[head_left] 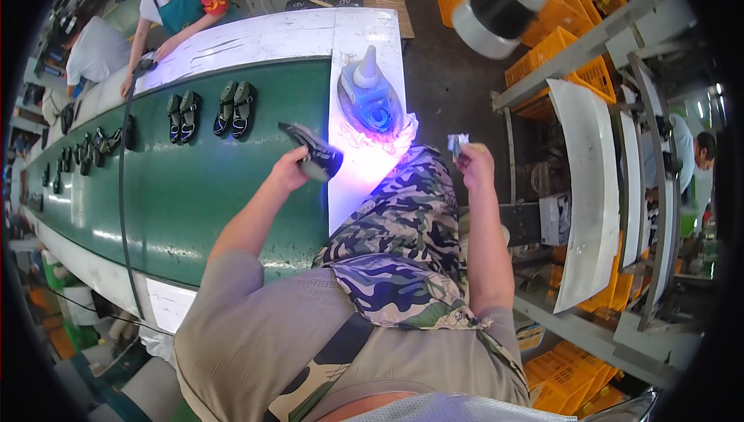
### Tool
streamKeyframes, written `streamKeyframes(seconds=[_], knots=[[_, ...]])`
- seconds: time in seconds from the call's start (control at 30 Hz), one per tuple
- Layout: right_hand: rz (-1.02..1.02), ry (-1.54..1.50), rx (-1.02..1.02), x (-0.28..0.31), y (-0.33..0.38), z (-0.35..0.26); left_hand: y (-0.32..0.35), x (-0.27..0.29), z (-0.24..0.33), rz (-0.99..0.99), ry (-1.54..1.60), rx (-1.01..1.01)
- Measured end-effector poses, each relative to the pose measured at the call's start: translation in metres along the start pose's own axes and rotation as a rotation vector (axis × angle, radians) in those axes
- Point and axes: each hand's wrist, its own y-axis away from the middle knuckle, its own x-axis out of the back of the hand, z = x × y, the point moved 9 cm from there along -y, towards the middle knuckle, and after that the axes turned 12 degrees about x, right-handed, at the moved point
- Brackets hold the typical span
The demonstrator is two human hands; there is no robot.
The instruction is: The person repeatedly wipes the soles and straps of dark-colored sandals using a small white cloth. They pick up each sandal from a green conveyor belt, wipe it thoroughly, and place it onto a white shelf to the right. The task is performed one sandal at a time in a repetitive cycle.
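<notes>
Whitish fabric [465, 409] lies below the fingers: left hand [290, 171] grips a black shoe [318, 151] by its side, probably for steadiness; right hand [477, 163] pinches a small scrap [455, 144].

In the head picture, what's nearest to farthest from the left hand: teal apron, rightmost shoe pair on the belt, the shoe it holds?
1. Shoe, in the left hand
2. Rightmost shoe pair, ahead-left on the belt
3. Teal apron, far ahead-left

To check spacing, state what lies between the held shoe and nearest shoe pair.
The head view shows bare green surface between the held shoe and that pair.
</notes>
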Motion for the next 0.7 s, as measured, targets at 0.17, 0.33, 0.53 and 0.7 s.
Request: streamKeyframes(seconds=[0.17, 0.33, 0.53, 0.7], knots=[[-0.151, 0.081, 0.169, -0.051, 0.006, -0.048, -0.022, -0.135, 0.035, -0.023, -0.640, -0.398], [-0.323, 0.049, 0.411, -0.112, 0.037, -0.108, 0.050, -0.290, 0.030, -0.169, -1.566, -1.197], [-0.330, 0.230, 0.583, -0.135, 0.063, -0.137, 0.059, -0.317, 0.005, -0.171, -1.807, -1.452], [-0.304, 0.394, 0.638, -0.135, 0.076, -0.147, 0.062, -0.323, 0.000, -0.167, -1.814, -1.453]])
